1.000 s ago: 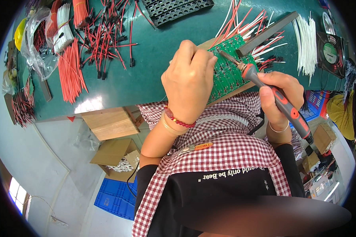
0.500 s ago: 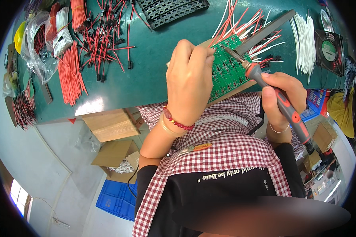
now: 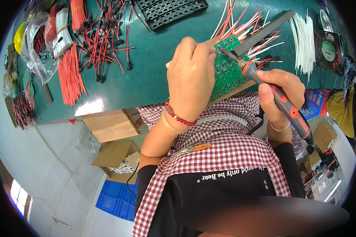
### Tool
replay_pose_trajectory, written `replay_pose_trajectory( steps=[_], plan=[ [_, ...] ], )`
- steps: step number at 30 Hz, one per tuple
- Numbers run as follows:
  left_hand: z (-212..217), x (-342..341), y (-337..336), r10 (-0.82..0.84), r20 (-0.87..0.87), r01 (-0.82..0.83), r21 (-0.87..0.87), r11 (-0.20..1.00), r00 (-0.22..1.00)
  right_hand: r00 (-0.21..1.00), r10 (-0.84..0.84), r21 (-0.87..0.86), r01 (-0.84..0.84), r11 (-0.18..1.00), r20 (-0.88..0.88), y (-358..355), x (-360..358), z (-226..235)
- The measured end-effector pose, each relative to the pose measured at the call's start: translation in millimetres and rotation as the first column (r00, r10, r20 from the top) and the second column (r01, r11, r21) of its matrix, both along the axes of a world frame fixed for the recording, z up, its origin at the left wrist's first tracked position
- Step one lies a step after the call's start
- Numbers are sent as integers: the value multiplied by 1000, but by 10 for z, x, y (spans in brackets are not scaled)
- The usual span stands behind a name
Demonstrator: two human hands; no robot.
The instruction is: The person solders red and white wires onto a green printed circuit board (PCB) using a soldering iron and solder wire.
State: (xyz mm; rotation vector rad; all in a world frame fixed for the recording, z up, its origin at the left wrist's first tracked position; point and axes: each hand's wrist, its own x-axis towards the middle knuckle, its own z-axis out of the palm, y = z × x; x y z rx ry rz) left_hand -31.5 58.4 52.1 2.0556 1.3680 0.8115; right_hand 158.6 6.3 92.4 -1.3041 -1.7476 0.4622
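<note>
My right hand (image 3: 283,93) is wrapped round a grey and red soldering iron (image 3: 290,108). Its tip points up-left and is at the upper part of a green circuit board panel (image 3: 229,75), close to my left fingertips. My left hand (image 3: 192,75) is closed in a pinch over the panel's left side; what its fingers hold is hidden. Red and white wires (image 3: 241,25) fan out from the panel's far edge. Across them lies a flat dark bar (image 3: 265,31), its near end on the board. Under the panel a brown board edge (image 3: 235,93) shows.
Loose red-and-black connector wires (image 3: 106,43) and red wire bundles (image 3: 71,75) cover the bench's left. A black perforated tray (image 3: 172,14) sits at the far side. To the right are white wires (image 3: 303,45) and a black fan (image 3: 329,53). Below stand a cardboard box (image 3: 112,154) and blue crate (image 3: 116,199).
The iron and my right hand have shifted slightly left. My left hand has moved a little to the right and away from me, still pinched.
</note>
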Motion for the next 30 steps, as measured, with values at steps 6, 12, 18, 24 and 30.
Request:
replay_pose_trajectory(
  steps=[6, 12, 18, 24, 30],
  plan=[
    [4, 5, -30, 7, -88, -1, 66, 998, 996, 999, 32, -13, -32, 999, 10, -18, 11, 30],
    [18, -23, -13, 69, -57, -67, 29, 997, 996, 998, 50, -15, -49, 999, 33, 20, 13, 74],
    [17, -55, -22, 55, -14, -53, 98, 994, 998, 1000, -19, 38, 20, 999, -17, -109, 84, 107],
    [114, -76, -93, 42, 128, -40, -12, 999, 991, 991, -111, -3, 111, 994, -79, -199, 57, 57],
    [356, -66, -332, -52, 500, 121, -106, 987, 864, 965, 144, 51, -136, 989, -218, 51, -114, -39]
  ],
)
